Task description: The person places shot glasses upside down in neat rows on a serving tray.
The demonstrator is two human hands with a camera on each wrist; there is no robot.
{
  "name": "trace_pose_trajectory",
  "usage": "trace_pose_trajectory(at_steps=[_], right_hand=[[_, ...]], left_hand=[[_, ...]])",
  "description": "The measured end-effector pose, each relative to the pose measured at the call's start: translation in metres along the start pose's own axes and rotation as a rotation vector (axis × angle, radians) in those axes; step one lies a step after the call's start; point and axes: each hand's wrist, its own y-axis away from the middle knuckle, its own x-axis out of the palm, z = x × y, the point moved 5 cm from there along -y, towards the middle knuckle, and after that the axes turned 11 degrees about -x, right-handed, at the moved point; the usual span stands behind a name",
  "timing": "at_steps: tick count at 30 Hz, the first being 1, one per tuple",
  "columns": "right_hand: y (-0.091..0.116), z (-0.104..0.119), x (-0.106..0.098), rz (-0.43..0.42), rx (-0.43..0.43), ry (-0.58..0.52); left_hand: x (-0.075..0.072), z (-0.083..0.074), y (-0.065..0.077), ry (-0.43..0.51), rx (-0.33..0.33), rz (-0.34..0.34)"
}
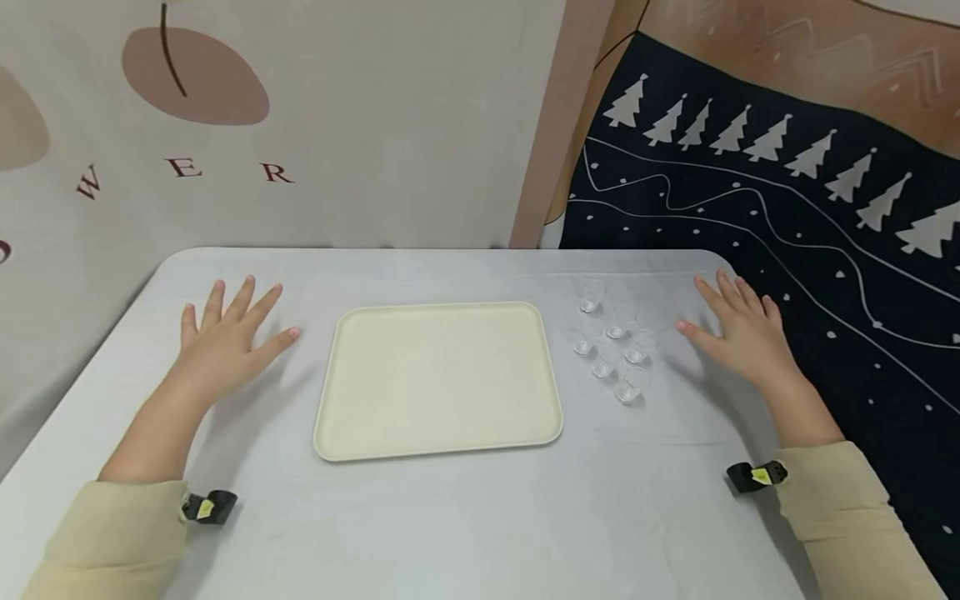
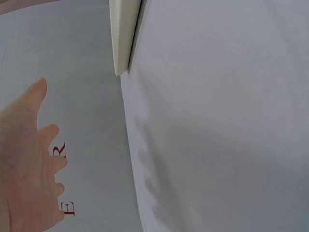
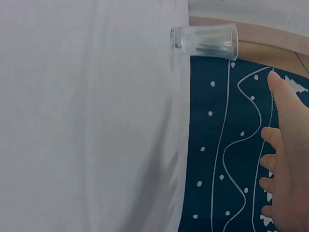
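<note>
My left hand [image 1: 223,346] hovers over the left side of the table with its fingers spread, left of a cream tray [image 1: 438,379]. In the left wrist view that hand [image 2: 26,169] holds nothing, and the tray's edge [image 2: 123,34] shows above. My right hand [image 1: 742,329] is spread above the table's right side and holds nothing. Between the tray and that hand stand several small clear glasses [image 1: 628,390], upright and close together. The right wrist view shows one clear glass [image 3: 207,41] apart from the spread right hand [image 3: 289,154].
A white cloth [image 1: 480,525] covers the table. Behind it hangs a pale curtain [image 1: 405,125] with printed letters. On the right is a dark blue cloth [image 1: 675,192] with white trees. Each sleeve cuff has a small black device [image 1: 757,477] by it.
</note>
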Motion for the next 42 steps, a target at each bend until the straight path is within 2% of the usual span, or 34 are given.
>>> trace_pose_trajectory(at_steps=[18,23,29,34,42], right_hand=[[0.027,0.030,-0.002,-0.129,-0.090,-0.071],[0.033,0.044,-0.003,-0.197,-0.162,-0.114],[0.037,0.059,-0.003,-0.258,-0.234,-0.180],[0.042,0.069,-0.001,-0.283,-0.257,-0.230],[0.047,0.073,0.007,-0.254,-0.209,-0.352]], left_hand=[[0.003,-0.031,0.023,0.122,0.075,-0.049],[0.005,-0.033,0.024,0.179,0.103,-0.056],[0.010,-0.032,0.024,0.289,0.128,-0.049],[0.015,-0.027,0.022,0.394,0.131,-0.001],[0.030,-0.016,0.017,0.538,0.077,0.152]])
